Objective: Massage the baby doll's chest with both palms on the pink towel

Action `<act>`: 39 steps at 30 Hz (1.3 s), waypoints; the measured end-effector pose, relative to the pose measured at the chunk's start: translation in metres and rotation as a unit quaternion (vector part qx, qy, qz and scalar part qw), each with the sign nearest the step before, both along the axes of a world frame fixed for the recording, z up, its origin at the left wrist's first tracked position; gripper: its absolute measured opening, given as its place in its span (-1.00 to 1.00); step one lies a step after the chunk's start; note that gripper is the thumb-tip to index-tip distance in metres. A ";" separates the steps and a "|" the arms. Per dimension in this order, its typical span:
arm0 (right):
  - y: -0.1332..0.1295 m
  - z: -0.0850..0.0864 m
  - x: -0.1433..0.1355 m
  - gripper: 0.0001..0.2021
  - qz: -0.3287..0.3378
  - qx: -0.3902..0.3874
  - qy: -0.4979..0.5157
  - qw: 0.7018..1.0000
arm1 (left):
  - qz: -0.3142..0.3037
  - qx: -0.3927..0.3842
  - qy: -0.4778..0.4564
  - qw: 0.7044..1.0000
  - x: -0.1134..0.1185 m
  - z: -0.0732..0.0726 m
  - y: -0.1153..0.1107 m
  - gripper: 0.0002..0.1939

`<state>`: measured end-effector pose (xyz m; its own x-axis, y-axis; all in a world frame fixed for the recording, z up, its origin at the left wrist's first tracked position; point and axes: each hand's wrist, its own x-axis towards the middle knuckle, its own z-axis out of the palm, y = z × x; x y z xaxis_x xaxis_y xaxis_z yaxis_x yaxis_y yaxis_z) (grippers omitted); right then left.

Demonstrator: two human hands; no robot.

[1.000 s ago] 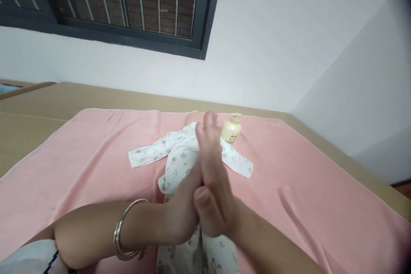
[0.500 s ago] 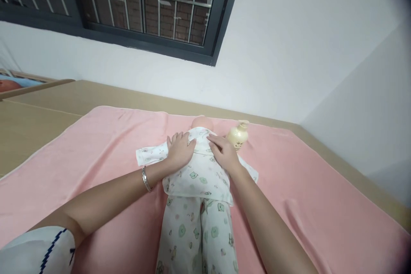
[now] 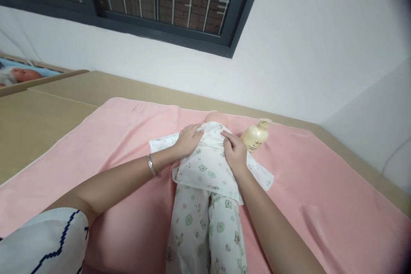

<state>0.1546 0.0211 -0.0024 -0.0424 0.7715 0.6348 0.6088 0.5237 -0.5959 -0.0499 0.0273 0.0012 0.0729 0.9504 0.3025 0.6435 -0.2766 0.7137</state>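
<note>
A baby doll [image 3: 216, 117] lies on a pink blanket [image 3: 128, 132], only the rounded top of its head showing. It wears a white printed pajama top [image 3: 205, 165] and matching pants [image 3: 189, 222]. My left hand [image 3: 189, 139] rests flat on the top's left shoulder side, fingers stretched and together. At the other side of the chest, my right hand [image 3: 236, 150] is closed, thumb and index finger pinching the top's cloth near the neck. Beside that hand stands a pale yellow pump bottle [image 3: 256, 135], partly hidden by it.
The blanket covers a wooden surface [image 3: 58, 115] against a white wall [image 3: 289, 51]. Above is a dark-framed barred window [image 3: 173, 0]. At the far left, another doll [image 3: 27, 75] lies in a wood-edged bed.
My right hand's fingers have curled in from a flatter pose onto the top's cloth. My left hand stays on the doll. The whole view has shifted, moving things rightward.
</note>
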 end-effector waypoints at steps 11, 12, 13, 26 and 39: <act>-0.002 0.000 0.002 -0.65 -0.003 -0.003 -0.006 1.000 | 0.323 -0.250 0.196 0.892 -0.177 -0.020 0.078 -0.02; -0.002 0.000 0.002 -0.65 -0.003 -0.003 -0.008 1.000 | 0.318 -0.253 0.192 0.893 -0.184 -0.023 0.080 0.02; -0.002 0.000 0.002 -0.65 -0.003 -0.004 -0.010 1.000 | 0.314 -0.256 0.187 0.895 -0.189 -0.026 0.082 0.05; -0.005 0.000 0.003 -0.65 -0.007 -0.014 -0.010 1.000 | 0.286 -0.236 0.222 0.902 -0.219 -0.034 0.111 0.09; -0.008 0.004 0.004 -0.65 -0.016 -0.026 -0.009 0.999 | 0.251 -0.246 0.248 0.903 -0.224 -0.033 0.153 0.09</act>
<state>0.1582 0.0132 0.0016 -0.0286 0.8050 0.5926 0.6355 0.4722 -0.6108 -0.2741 0.1802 -0.0313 -0.3937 0.9118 -0.1166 0.8736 0.4106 0.2612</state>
